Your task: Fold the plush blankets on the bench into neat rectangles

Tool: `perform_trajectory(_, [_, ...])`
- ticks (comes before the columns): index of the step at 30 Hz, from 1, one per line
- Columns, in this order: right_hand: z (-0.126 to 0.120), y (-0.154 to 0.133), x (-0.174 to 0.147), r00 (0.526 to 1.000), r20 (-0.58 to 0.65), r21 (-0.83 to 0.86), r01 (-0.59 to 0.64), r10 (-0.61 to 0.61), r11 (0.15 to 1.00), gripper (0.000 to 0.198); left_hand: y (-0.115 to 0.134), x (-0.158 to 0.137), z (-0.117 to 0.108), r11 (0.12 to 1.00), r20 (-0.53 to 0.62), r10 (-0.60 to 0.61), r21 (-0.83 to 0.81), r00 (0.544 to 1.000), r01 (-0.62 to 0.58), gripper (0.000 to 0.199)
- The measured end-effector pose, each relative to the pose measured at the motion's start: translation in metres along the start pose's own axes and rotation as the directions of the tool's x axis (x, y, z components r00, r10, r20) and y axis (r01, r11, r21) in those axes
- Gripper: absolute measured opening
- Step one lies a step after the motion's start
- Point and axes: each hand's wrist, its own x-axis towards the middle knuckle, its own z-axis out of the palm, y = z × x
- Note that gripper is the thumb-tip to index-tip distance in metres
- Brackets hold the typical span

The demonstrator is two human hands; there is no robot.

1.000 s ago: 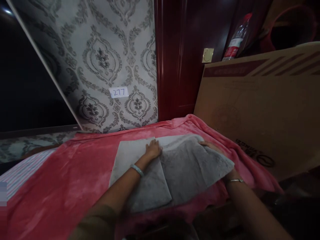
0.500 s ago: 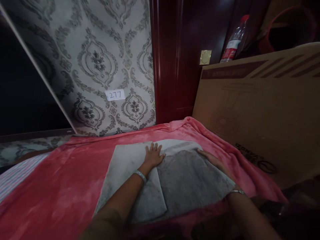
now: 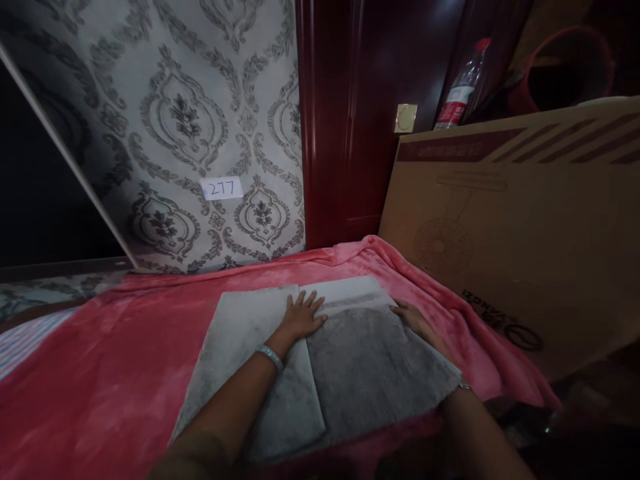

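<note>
Both forearms are coming in from the near edge; a pale bangle (image 3: 270,357) is circling the left wrist, a thin bracelet (image 3: 465,386) the right.

Grey cloth (image 3: 370,373) is lying flat on the pink blanket (image 3: 125,347), centred in front of the person. Long axis is running left to right, roughly along the wall. Near side is spreading wider than far side: left edge is slanting out toward near left, right edge toward near right. Inner edge of the left panel is running far to near, drifting slightly right, and looks to be overlapping the darker right part. A paler band is showing along the far side.

Left hand (image 3: 301,319): grip open, palm down, fingers spreading and pointing away, pressing on the cloth at that inner edge's far end. Right hand (image 3: 416,323): resting along the right edge, fingertips touching near the far right corner; can't tell if it's pinching.

Striped fabric (image 3: 30,340) is showing beyond the blanket's left side. Cardboard box (image 3: 545,227) is standing right of the blanket. Behind: patterned wall (image 3: 185,127) is carrying a "277" label (image 3: 223,188); dark red door (image 3: 345,133) is standing beside it. Red-capped bottle (image 3: 457,100) is standing at the box's top edge, leaning right in view.
</note>
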Motion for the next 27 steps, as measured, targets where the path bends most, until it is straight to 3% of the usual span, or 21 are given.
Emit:
perform_trajectory(6, [-0.009,-0.002,-0.011,0.992,0.126,0.224,-0.043,0.015,0.974,0.042,-0.001,-0.002,0.000,1.000,-0.031,0.008,0.013,0.999,-0.008,0.063])
perform_trajectory(11, [-0.030,0.004,-0.048,0.997,-0.010,0.113,-0.073,0.075,0.991,0.057,-0.001,0.002,0.000,1.000,-0.035,0.012,0.020,0.999,-0.012,0.062])
perform_trajectory(16, [-0.046,0.011,-0.096,0.997,-0.032,0.044,-0.064,0.066,0.997,0.034,-0.003,0.007,0.003,0.998,-0.076,0.058,0.018,0.995,-0.056,0.060])
perform_trajectory(19, [-0.045,0.013,-0.112,0.997,-0.021,-0.024,-0.079,0.079,0.997,0.039,-0.004,0.008,0.006,0.995,-0.064,0.103,0.024,0.993,-0.101,0.059])
perform_trajectory(23, [-0.040,0.021,-0.121,0.973,-0.113,0.076,-0.193,0.201,0.978,0.041,-0.008,0.011,0.003,0.993,-0.007,0.110,0.041,0.994,-0.109,0.064])
perform_trajectory(27, [-0.038,0.026,-0.124,0.950,-0.128,0.188,-0.257,0.283,0.948,0.038,0.001,0.011,-0.007,0.995,0.054,0.095,0.032,0.994,-0.097,0.066])
